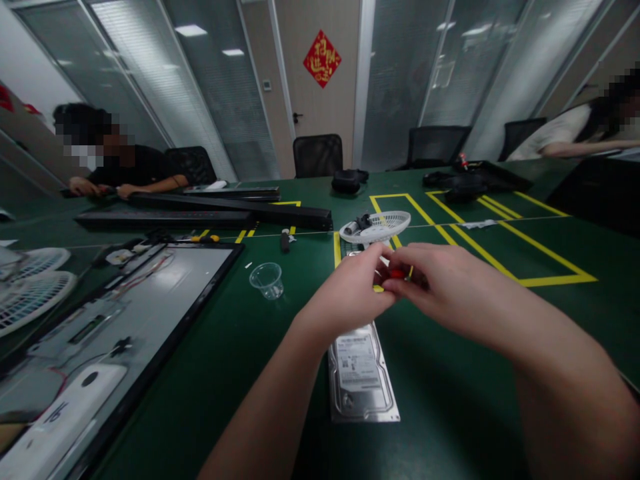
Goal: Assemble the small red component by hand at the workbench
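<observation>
My left hand (357, 283) and my right hand (433, 270) meet above the table, fingers closed and touching. Between their fingertips shows a small red and yellow item (397, 274); its kind is mostly hidden by the fingers. Below my wrists a silver hard drive (357, 377) lies flat with its label up, its far end behind my left hand. Just beyond the hands sits a white slatted basket-like tray (397, 223) holding small dark parts. To the left of my left hand stands a clear plastic cup (269, 283).
An opened display panel (175, 283) with a white device (75, 413) on it fills the left. Long black bars (200, 213) lie behind it. Yellow tape (555, 280) marks the green table. One person sits at far left, another at far right.
</observation>
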`<state>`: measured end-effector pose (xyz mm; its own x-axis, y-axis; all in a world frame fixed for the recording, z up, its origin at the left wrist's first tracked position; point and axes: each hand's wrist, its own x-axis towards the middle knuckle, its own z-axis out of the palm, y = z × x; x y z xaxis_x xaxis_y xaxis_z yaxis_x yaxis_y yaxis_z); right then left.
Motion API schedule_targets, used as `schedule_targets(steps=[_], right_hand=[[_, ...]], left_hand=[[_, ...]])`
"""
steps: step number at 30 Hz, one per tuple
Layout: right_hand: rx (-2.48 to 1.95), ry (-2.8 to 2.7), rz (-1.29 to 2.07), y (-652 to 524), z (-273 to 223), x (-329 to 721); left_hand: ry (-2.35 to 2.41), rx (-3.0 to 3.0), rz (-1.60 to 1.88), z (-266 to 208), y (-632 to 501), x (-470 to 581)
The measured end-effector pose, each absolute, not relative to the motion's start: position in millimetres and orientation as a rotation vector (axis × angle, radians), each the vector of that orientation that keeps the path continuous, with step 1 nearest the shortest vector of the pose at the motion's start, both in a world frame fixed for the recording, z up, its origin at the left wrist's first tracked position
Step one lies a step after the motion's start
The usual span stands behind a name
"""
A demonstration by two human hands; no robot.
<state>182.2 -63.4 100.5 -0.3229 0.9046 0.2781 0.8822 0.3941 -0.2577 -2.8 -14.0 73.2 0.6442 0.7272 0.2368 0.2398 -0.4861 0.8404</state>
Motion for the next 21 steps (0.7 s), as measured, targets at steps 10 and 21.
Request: schedule_targets(steps=[10,21], right_hand=[[-1.477,-2.303,0.108,-60.8,100.6,181.7],[-1.381,-2.331,0.164,-61.9,99.0,181.2]], left_hand=[[0.749,2.119,0.768,72.8,-14.1,-3.4],[0.803,2.148,0.77,73.8,-13.8,-3.2]])
